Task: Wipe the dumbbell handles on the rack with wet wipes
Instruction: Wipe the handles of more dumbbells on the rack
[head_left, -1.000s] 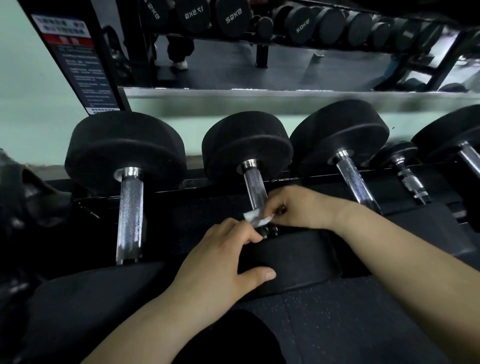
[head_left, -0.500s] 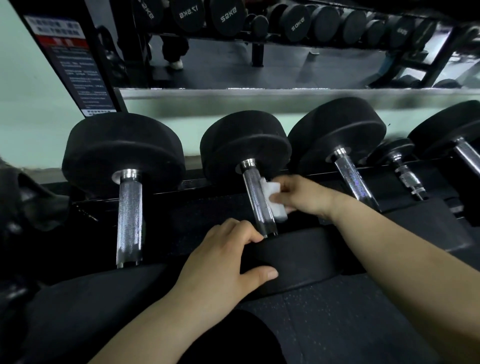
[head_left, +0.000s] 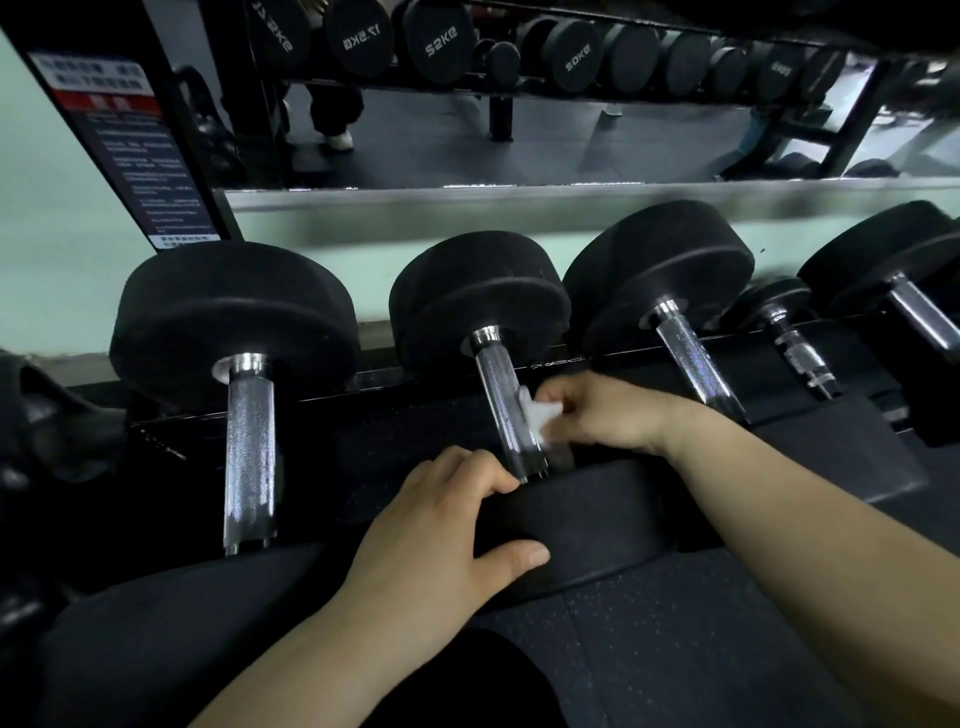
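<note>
Handle (head_left: 505, 410) of the second dumbbell from the left lies on the black rack (head_left: 395, 431), running from its far head (head_left: 478, 296) toward the camera. The right hand (head_left: 608, 410) pinches a crumpled white wet wipe (head_left: 540, 415) in curled fingers and presses it against the handle's right side, around its lower half. The left hand (head_left: 441, 535) grips the near head (head_left: 587, 525) of the same dumbbell, fingers hooked over its top edge, thumb flat on its front face. A mirror (head_left: 571, 130) stands behind the rack.
</note>
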